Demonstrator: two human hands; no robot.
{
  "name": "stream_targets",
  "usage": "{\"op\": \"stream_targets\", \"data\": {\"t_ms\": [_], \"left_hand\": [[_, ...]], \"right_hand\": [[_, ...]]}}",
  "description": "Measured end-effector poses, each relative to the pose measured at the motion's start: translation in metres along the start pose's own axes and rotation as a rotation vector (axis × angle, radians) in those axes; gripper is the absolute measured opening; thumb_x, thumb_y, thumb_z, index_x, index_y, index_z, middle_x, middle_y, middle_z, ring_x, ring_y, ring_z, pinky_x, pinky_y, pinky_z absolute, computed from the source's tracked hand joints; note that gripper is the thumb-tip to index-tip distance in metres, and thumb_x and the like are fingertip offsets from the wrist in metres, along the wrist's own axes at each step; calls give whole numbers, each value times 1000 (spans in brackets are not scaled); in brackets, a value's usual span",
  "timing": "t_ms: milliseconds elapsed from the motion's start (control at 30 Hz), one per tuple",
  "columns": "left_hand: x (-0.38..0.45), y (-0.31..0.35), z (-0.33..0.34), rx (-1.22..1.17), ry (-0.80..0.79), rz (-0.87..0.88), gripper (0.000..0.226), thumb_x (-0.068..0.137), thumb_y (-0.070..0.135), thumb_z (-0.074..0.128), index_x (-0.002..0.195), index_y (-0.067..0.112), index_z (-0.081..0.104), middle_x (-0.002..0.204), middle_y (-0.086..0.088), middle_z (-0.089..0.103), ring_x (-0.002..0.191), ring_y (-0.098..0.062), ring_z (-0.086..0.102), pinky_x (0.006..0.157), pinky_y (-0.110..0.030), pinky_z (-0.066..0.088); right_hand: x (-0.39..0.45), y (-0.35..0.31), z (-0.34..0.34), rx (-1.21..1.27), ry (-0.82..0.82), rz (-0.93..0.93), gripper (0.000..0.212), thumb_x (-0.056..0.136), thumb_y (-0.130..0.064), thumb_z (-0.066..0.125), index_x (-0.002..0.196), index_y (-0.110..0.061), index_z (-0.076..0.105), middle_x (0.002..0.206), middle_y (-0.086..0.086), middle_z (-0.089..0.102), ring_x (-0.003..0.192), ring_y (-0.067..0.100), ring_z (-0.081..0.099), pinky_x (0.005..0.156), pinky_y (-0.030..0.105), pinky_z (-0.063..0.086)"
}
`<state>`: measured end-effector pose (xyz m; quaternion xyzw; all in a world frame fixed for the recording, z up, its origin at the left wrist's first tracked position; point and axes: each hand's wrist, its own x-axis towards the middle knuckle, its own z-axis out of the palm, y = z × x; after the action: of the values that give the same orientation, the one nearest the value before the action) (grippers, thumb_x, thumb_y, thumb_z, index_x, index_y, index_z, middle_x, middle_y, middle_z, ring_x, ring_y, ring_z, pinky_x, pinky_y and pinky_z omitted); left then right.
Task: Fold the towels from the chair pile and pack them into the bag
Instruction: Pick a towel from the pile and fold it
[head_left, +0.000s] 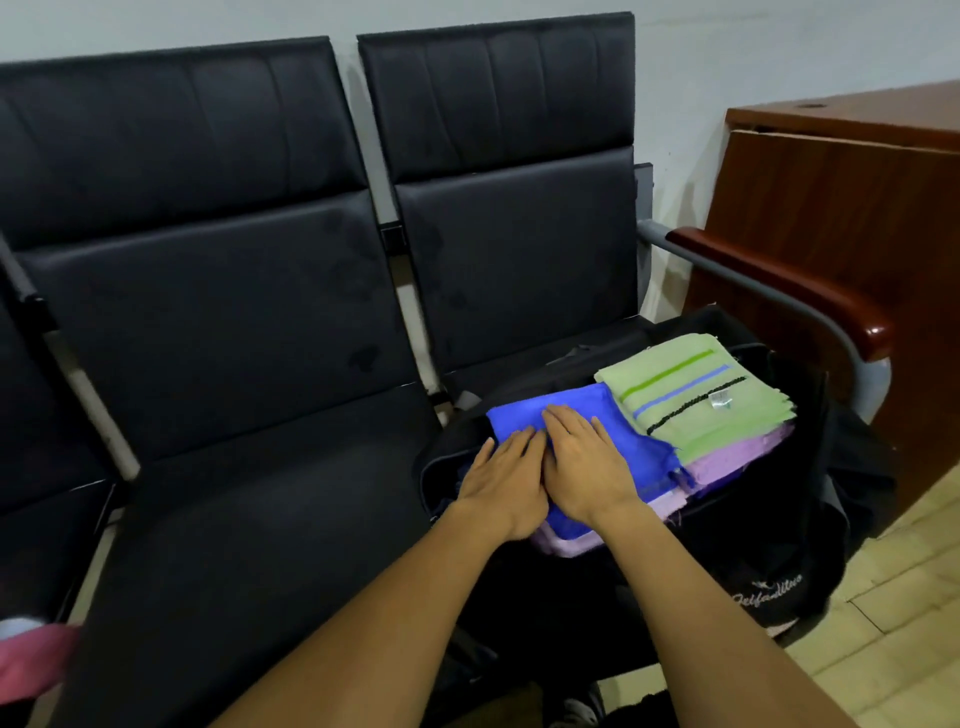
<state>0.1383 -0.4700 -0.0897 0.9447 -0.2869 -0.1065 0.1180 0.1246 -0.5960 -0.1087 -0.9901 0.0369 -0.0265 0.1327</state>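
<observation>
Fingers (524, 441) of left hand (506, 480) and right hand (584, 467) flat, straight, pressing folded blue towel (587, 410) inside open black fabric bag (779, 545), beside striped green towel (696, 400) near right edge.

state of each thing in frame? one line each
blue towel: folded, in the bag, pressed flat by both hands
green striped towel: folded, atop a purple one
bag: open, on the seat
left hand: flat on blue towel
right hand: flat on blue towel
</observation>
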Motion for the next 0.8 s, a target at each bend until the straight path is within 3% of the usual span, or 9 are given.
{"op": "stream_targets", "data": {"t_ms": [167,400,700,800], "left_hand": [[-52,-44,-21,-17,137,-25,78,85,13,52,154,14,15,159,-2,21,149,-15,14,123,-38,2],[-148,-131,-58,1,241,-139,65,87,10,55,147,14,32,150,-4,35,139,-21,32,118,-39,23],[-285,-253,-52,-52,350,-414,53,86,10,56,136,12,41,132,-4,47,119,-22,48,100,-37,40],[-329,-290,-30,-120,347,-527,54,87,9,54,139,10,41,138,-8,46,127,-27,46,106,-40,37]], "right_hand": [[-11,-77,-2,86,67,-190,58,101,-20,46,155,-11,27,159,5,34,147,16,29,123,28,14],[-29,-198,8,142,69,-390,50,96,-18,55,145,-9,46,145,6,48,134,21,44,113,34,37],[-63,-376,52,106,-164,-583,30,95,-18,55,124,-11,59,127,7,51,118,24,50,96,43,49],[-80,-426,79,58,-266,-655,32,95,-21,55,125,-10,58,126,8,50,116,27,51,94,43,49]]}}
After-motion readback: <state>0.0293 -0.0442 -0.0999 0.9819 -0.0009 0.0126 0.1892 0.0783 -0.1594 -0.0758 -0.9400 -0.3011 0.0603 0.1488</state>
